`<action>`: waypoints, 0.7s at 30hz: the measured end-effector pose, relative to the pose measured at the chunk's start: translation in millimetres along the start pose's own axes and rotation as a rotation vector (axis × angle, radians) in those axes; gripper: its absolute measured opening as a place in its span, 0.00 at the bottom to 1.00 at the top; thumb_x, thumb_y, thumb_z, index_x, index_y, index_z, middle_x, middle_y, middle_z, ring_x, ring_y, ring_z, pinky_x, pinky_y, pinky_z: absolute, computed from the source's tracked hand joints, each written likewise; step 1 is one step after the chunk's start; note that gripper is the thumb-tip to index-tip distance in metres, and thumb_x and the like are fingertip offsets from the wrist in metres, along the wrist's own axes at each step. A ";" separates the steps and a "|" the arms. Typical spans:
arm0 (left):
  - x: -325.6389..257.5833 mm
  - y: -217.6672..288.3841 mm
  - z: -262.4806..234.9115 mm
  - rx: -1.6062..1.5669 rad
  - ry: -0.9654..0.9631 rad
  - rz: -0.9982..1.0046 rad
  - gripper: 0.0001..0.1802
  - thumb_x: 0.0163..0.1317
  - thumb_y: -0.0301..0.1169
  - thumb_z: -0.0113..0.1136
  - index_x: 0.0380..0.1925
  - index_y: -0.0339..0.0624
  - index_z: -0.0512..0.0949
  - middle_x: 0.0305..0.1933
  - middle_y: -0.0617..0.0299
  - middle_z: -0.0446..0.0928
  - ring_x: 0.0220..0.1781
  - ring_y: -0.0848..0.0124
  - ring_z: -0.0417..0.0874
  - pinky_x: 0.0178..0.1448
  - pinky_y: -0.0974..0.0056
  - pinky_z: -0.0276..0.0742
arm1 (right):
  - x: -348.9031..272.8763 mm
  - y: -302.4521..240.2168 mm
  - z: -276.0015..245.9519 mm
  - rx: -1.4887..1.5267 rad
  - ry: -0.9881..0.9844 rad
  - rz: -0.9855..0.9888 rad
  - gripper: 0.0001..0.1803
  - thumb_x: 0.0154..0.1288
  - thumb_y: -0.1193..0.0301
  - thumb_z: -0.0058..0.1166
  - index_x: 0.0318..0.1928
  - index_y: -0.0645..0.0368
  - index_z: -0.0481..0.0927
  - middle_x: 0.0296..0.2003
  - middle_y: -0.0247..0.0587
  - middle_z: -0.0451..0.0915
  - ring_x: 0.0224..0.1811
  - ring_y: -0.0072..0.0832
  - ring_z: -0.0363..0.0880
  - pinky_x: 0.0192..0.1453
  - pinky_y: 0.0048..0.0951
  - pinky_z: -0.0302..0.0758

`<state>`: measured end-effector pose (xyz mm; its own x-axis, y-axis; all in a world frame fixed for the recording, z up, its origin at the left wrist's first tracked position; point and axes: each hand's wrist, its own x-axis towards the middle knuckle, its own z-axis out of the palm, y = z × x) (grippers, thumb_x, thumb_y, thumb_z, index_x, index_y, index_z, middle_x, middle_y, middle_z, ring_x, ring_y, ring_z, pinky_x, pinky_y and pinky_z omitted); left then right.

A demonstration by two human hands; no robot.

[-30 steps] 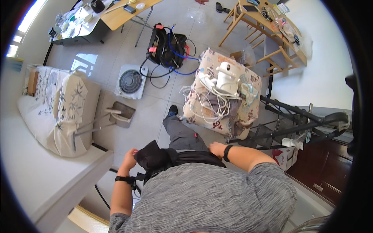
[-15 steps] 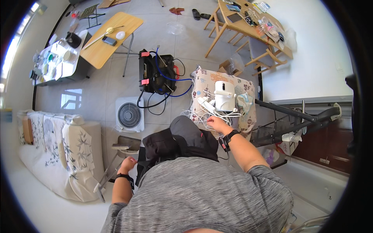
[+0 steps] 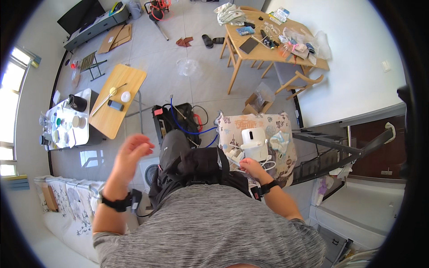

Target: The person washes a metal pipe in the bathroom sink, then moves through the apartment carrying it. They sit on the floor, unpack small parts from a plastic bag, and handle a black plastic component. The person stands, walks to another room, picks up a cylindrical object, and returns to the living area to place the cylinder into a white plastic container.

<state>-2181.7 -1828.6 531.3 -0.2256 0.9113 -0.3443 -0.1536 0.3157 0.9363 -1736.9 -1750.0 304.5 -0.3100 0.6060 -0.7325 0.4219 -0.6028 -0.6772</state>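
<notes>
My right hand (image 3: 253, 167) is closed at the near edge of a patterned cloth (image 3: 232, 123), its fingertips pinched on a white cable (image 3: 271, 166). Just beyond it stands a white rounded appliance (image 3: 254, 144) with a dark slot in its upper part. A white power strip (image 3: 236, 154) lies close by on the left, partly covered by cords. Raised in front of my left side, my left hand (image 3: 134, 154) is empty, with loosely bent fingers apart. Both wrists wear black straps.
Beyond my knees an open black case (image 3: 161, 123) lies on the floor with blue and black hoses. A white box fan (image 3: 151, 173) is partly hidden by my left leg. A folding table (image 3: 127, 76) stands far left, a wooden table (image 3: 259, 52) far right, a black metal frame (image 3: 326, 152) at right.
My left hand has risen forward from beside my hip. The right hand stays by the white cords. My view has tilted up, and my leg now covers part of the black case.
</notes>
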 end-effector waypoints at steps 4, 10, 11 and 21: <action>-6.0 147.8 21.9 0.173 -0.201 0.785 0.31 0.56 0.48 0.58 0.51 0.37 0.68 0.49 0.50 0.71 0.45 0.64 0.72 0.50 0.61 0.69 | 3.3 1.6 -12.2 0.126 0.007 0.109 0.12 0.63 0.65 0.53 0.40 0.60 0.77 0.29 0.32 0.78 0.28 0.19 0.73 0.31 0.20 0.69; 81.6 250.2 64.0 0.950 -0.405 1.446 0.36 0.55 0.52 0.58 0.55 0.39 0.63 0.52 0.48 0.69 0.49 0.61 0.71 0.53 0.58 0.68 | 30.1 8.6 -16.5 0.266 0.103 0.137 0.13 0.64 0.62 0.54 0.42 0.57 0.76 0.33 0.33 0.80 0.33 0.21 0.76 0.37 0.22 0.71; 104.0 259.3 70.8 1.037 -0.447 1.482 0.37 0.54 0.53 0.58 0.56 0.39 0.63 0.53 0.47 0.68 0.50 0.60 0.71 0.54 0.58 0.67 | 36.1 5.9 -16.0 0.320 0.123 0.140 0.13 0.63 0.63 0.54 0.42 0.58 0.76 0.32 0.33 0.80 0.31 0.20 0.76 0.35 0.20 0.70; 410.2 337.1 47.5 1.221 -0.769 1.581 0.45 0.53 0.59 0.56 0.62 0.41 0.56 0.59 0.42 0.64 0.57 0.55 0.69 0.60 0.53 0.65 | 163.8 -152.7 -11.6 0.024 0.367 0.061 0.12 0.63 0.65 0.55 0.39 0.62 0.79 0.29 0.32 0.79 0.29 0.20 0.74 0.35 0.22 0.71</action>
<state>-2280.3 -1335.8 708.9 0.8765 0.3134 0.3654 0.3335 -0.9427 0.0087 -1842.2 -1552.7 288.7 0.0435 0.7116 -0.7012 0.4091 -0.6530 -0.6373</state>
